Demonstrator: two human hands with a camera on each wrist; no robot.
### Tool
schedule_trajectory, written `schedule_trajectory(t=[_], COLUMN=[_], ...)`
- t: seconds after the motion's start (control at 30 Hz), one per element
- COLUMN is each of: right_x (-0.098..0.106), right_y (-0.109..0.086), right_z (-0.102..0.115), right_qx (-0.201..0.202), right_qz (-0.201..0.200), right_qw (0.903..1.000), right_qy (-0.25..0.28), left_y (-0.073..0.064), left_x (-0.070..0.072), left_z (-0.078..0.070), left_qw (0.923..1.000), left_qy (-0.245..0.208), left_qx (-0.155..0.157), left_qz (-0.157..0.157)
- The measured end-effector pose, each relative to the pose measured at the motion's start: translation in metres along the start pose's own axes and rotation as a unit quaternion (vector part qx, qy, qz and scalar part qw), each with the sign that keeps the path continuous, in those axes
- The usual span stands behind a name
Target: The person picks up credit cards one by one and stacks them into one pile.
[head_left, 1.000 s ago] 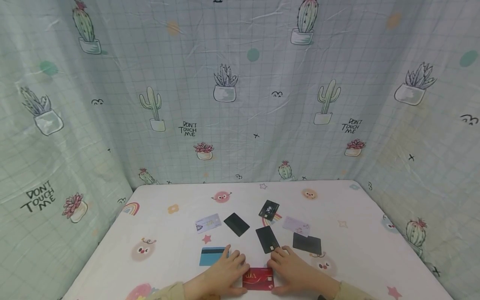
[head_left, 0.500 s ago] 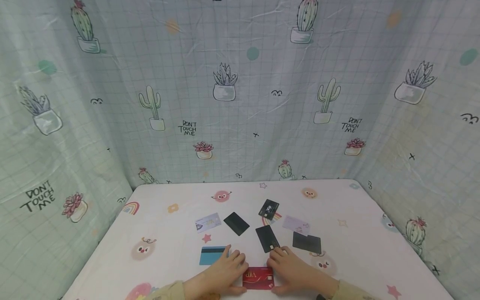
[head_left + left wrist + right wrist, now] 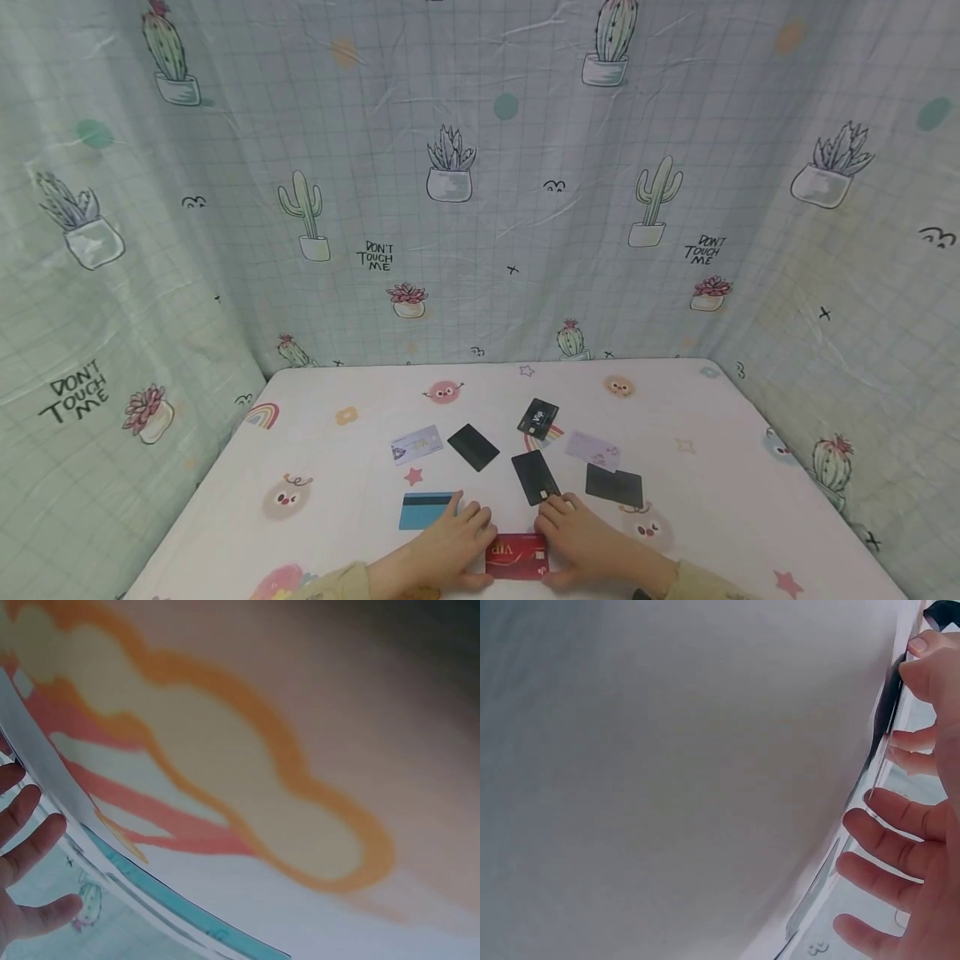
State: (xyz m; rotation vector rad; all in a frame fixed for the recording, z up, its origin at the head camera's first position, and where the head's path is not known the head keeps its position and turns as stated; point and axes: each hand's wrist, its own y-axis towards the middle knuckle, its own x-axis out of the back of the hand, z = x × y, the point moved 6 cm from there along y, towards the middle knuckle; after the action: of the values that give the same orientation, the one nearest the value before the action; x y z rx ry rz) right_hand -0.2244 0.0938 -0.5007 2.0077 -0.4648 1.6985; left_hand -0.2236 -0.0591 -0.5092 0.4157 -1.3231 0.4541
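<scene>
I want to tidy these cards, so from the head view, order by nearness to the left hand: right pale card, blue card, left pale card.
1. Blue card: right by the left hand, which overlaps its right end.
2. Left pale card: beyond that, farther back.
3. Right pale card: farthest, across to the right.

Head view: from above the near side, facing forward and down across the white, cartoon-printed tabletop [image 3: 727,517] to the pale grey-green, cactus-printed curtain [image 3: 491,242]. Wrist views: close over the tabletop, steeply tilted, the bare left hand [image 3: 453,542] at the left one's left margin, the bare right hand [image 3: 583,537] at the other's right margin; each shares its hand with the head view.
</scene>
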Motion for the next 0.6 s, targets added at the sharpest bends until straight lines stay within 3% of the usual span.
schedule_trajectory(t=[0.6], right_x=[-0.0007], right_y=[-0.0001], right_z=[0.0021], right_qx=[0.003], right_qz=[-0.026], right_qw=[0.9990], right_qy=[-0.037], left_y=[0.0009], left_x=[-0.0005], left_z=[-0.0030], left_qw=[0.9997], left_qy=[0.024], left_qx=[-0.005], left_qz=[0.007])
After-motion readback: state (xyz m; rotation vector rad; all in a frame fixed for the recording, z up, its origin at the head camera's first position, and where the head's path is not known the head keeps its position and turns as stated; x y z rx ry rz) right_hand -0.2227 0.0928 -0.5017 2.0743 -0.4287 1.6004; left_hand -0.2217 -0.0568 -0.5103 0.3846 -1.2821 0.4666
